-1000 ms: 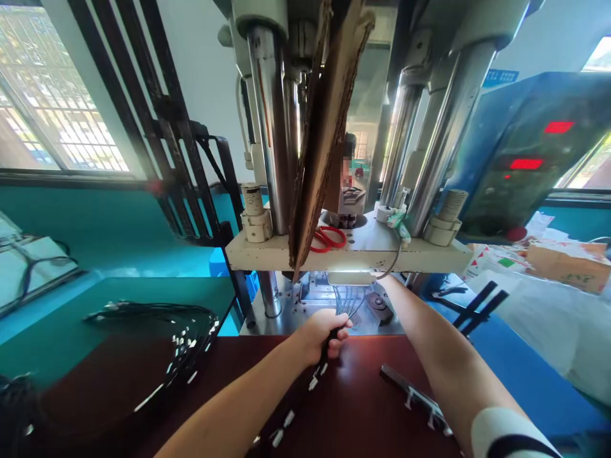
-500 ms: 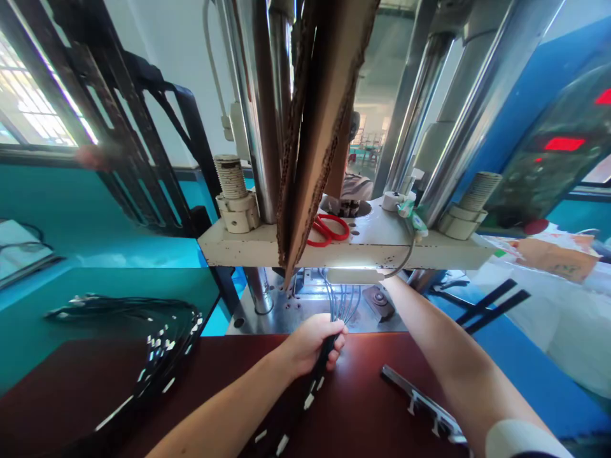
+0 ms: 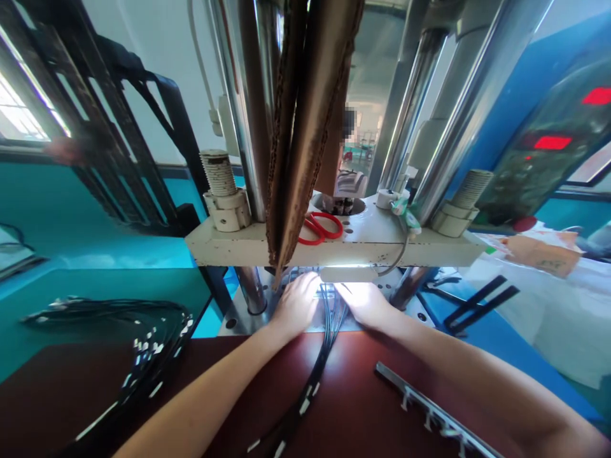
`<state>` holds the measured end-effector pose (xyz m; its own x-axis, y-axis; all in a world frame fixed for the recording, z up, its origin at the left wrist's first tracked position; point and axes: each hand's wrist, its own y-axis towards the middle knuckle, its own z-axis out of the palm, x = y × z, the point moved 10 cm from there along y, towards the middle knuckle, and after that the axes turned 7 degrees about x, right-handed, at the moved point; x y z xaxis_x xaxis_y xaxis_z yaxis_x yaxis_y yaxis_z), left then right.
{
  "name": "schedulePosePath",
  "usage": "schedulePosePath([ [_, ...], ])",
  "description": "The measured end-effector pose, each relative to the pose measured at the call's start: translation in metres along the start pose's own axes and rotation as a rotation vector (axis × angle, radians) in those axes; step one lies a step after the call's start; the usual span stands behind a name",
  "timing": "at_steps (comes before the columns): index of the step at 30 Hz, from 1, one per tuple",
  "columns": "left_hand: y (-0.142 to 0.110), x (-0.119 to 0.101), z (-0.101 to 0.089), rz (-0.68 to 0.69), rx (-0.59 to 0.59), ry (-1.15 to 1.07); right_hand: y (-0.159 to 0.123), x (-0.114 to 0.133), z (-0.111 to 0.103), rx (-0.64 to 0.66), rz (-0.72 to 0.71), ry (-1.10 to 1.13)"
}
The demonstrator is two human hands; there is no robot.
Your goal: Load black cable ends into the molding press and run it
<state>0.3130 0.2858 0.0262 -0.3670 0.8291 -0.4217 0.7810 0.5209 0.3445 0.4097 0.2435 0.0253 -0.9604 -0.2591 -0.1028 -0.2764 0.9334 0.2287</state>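
Note:
My left hand (image 3: 298,304) and my right hand (image 3: 366,304) both reach under the cream press plate (image 3: 382,253), one on each side of the metal fixture (image 3: 326,292). A bundle of thin black cables (image 3: 329,337) runs from the fixture, between my hands, down over the table front. White tags sit along its lower part. Glare and the white lamp bar (image 3: 348,275) cover my fingertips, so what they touch or hold is hidden. Red-handled scissors (image 3: 321,229) lie on the press plate above.
A second bundle of tagged black cables (image 3: 157,346) lies at left on the dark red table (image 3: 353,407). A metal strip with small prongs (image 3: 429,407) rests at right. Cardboard (image 3: 305,140) stands before the steel columns (image 3: 245,127). Black bars (image 3: 482,305) lie farther right.
My left hand has let go of the cable bundle and moved forward to the fixture. My right hand has come out from behind the lamp bar to the fixture's right side.

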Motion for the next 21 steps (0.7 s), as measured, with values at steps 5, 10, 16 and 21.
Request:
schedulePosePath([
  [5, 0.009, -0.019, 0.015, 0.318, 0.178, 0.332, -0.004, 0.012, 0.000, -0.048, -0.025, -0.100],
  [10, -0.002, -0.007, 0.007, 0.423, 0.136, 0.394, -0.012, -0.002, 0.005, -0.036, -0.011, -0.063],
  [16, -0.016, 0.003, 0.007, 0.393, 0.080, 0.389, -0.016, -0.004, 0.003, -0.016, 0.017, -0.046],
  [21, -0.010, -0.002, 0.014, 0.355, 0.057, 0.355, -0.020, -0.014, 0.009, 0.007, 0.115, -0.071],
])
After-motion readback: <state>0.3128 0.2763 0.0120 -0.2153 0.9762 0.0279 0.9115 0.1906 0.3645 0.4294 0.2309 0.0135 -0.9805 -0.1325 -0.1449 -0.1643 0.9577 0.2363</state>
